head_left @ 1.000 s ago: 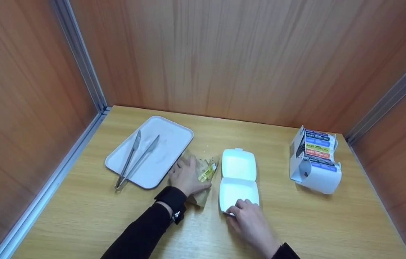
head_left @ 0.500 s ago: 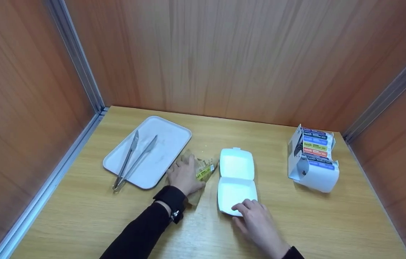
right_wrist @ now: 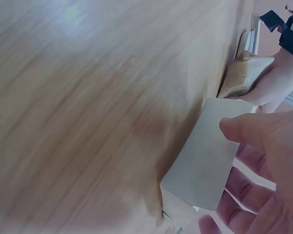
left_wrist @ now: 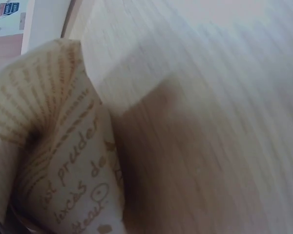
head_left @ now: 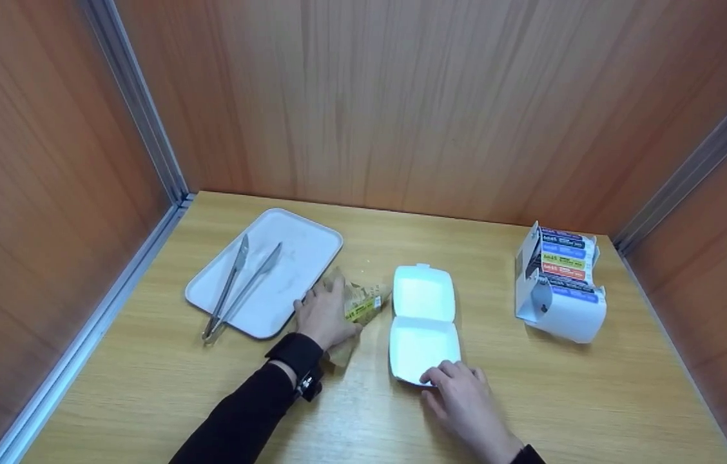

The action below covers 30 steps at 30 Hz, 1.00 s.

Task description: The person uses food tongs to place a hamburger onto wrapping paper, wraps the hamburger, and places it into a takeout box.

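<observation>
My left hand [head_left: 325,317] grips a parcel wrapped in brown printed paper [head_left: 358,309], its fingers over the left side and its thumb toward the front. The parcel has a yellow label on top and lies on the table, beside the tray. Printed writing on the brown paper [left_wrist: 78,180] fills the left part of the left wrist view. My right hand [head_left: 466,403] holds the front edge of a white hinged takeaway box [head_left: 425,348], whose lid is laid back. In the right wrist view the thumb [right_wrist: 239,129] lies against the box's outer front wall [right_wrist: 205,151], the other fingers behind it.
Metal tongs [head_left: 228,290] lie across a white tray [head_left: 292,270] at the left, their joined end past its edge. A white label dispenser [head_left: 563,283] with several coloured labels stands at the back right. Wooden panels [head_left: 402,109] enclose the table.
My left hand and the paper parcel have shifted a little left, away from the box. The right hand has moved slightly right along the box's front edge.
</observation>
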Each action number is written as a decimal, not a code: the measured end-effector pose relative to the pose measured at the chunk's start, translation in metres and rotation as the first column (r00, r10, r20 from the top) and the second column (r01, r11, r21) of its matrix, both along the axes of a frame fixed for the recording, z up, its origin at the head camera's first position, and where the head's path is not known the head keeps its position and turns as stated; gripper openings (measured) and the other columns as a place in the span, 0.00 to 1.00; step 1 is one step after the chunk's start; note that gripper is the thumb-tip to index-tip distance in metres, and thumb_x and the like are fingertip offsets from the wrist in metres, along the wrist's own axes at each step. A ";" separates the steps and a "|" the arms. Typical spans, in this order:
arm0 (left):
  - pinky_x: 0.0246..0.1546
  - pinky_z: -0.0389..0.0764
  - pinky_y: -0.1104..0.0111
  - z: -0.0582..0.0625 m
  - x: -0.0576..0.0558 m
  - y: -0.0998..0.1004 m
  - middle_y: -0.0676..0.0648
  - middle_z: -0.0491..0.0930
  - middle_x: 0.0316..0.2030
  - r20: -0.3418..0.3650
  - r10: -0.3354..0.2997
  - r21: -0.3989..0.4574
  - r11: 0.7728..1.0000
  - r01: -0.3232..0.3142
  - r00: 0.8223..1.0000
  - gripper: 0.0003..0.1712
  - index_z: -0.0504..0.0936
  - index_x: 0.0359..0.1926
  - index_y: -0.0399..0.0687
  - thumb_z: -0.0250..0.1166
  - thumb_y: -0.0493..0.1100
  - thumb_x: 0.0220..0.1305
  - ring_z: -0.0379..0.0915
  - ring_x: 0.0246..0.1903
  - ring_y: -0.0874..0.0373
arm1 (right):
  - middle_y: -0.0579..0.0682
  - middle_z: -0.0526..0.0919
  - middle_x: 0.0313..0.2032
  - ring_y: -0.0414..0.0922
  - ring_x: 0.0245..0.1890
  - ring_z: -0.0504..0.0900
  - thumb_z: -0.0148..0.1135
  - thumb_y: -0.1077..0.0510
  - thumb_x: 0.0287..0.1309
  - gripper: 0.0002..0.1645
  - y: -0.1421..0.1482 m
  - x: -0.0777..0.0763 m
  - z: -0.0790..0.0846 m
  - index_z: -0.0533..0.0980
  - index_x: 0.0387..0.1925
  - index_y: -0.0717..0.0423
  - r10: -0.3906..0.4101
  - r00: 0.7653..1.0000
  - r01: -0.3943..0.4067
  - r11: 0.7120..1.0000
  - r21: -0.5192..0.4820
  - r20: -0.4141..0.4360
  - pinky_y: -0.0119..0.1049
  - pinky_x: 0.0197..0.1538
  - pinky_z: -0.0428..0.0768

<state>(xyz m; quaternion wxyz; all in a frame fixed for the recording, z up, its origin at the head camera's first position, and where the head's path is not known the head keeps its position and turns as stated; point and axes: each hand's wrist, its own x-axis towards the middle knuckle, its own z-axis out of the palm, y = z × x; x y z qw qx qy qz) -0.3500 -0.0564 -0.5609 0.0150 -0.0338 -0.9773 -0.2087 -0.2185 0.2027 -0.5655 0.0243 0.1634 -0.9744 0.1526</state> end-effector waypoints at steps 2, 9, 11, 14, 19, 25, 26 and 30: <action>0.60 0.73 0.34 0.003 0.000 0.000 0.28 0.77 0.65 -0.008 -0.014 0.025 1.000 0.014 1.000 0.66 0.60 0.82 0.51 0.86 0.59 0.48 0.75 0.63 0.30 | 0.40 0.83 0.37 0.42 0.42 0.82 0.79 0.55 0.59 0.10 0.002 0.001 0.000 0.85 0.42 0.44 -0.005 1.000 0.004 1.000 -0.006 -0.027 0.50 0.52 0.75; 0.62 0.71 0.35 0.021 0.001 0.004 0.34 0.79 0.61 -0.034 -0.124 0.082 0.989 0.126 0.992 0.60 0.63 0.79 0.59 0.85 0.59 0.48 0.75 0.61 0.36 | 0.40 0.83 0.37 0.43 0.43 0.84 0.80 0.59 0.57 0.11 0.010 0.004 -0.003 0.85 0.39 0.43 -0.009 0.995 0.007 1.000 -0.019 -0.102 0.57 0.57 0.77; 0.63 0.71 0.36 0.027 0.001 0.008 0.37 0.79 0.59 -0.048 -0.181 0.079 0.980 0.185 0.982 0.57 0.65 0.75 0.61 0.85 0.60 0.48 0.76 0.60 0.39 | 0.39 0.84 0.36 0.42 0.43 0.85 0.80 0.60 0.56 0.11 0.012 0.006 -0.006 0.85 0.37 0.43 0.001 0.990 -0.004 1.000 -0.022 -0.140 0.58 0.57 0.78; 0.65 0.70 0.39 0.037 0.004 0.019 0.41 0.79 0.58 -0.061 -0.298 0.082 0.950 0.303 0.952 0.53 0.66 0.71 0.62 0.85 0.60 0.49 0.77 0.58 0.43 | 0.39 0.84 0.36 0.42 0.43 0.85 0.79 0.59 0.58 0.09 0.014 0.007 -0.006 0.85 0.37 0.43 0.004 0.989 -0.009 0.999 -0.034 -0.145 0.57 0.57 0.77; 0.60 0.68 0.50 0.049 0.015 0.042 0.47 0.79 0.57 -0.081 -0.489 0.051 0.868 0.494 0.868 0.51 0.66 0.71 0.65 0.84 0.59 0.49 0.76 0.56 0.50 | 0.36 0.84 0.36 0.38 0.43 0.84 0.77 0.52 0.63 0.06 0.019 0.009 -0.001 0.85 0.37 0.41 -0.020 0.988 0.008 0.997 -0.080 -0.150 0.51 0.54 0.78; 0.58 0.70 0.54 0.049 0.024 0.068 0.51 0.78 0.53 -0.050 -0.656 -0.081 0.755 0.651 0.754 0.51 0.66 0.71 0.66 0.84 0.59 0.50 0.75 0.53 0.55 | 0.29 0.84 0.34 0.32 0.39 0.83 0.79 0.53 0.60 0.08 0.031 0.012 0.004 0.86 0.34 0.36 -0.074 0.969 0.025 0.979 -0.202 -0.235 0.40 0.47 0.83; 0.59 0.71 0.53 0.048 0.024 0.072 0.51 0.78 0.53 -0.045 -0.676 -0.104 0.736 0.669 0.736 0.51 0.66 0.71 0.66 0.85 0.58 0.50 0.76 0.54 0.55 | 0.28 0.84 0.34 0.31 0.38 0.83 0.79 0.54 0.60 0.08 0.034 0.013 0.004 0.86 0.33 0.36 -0.090 0.969 0.038 0.974 -0.221 -0.230 0.39 0.46 0.83; 0.59 0.76 0.52 0.037 0.025 0.084 0.51 0.79 0.54 -0.024 -0.720 -0.211 0.682 0.700 0.694 0.52 0.66 0.71 0.66 0.84 0.61 0.49 0.78 0.55 0.54 | 0.29 0.84 0.32 0.30 0.35 0.82 0.80 0.56 0.58 0.10 0.044 0.015 0.003 0.84 0.31 0.38 -0.152 0.968 0.097 0.961 -0.259 -0.201 0.34 0.42 0.83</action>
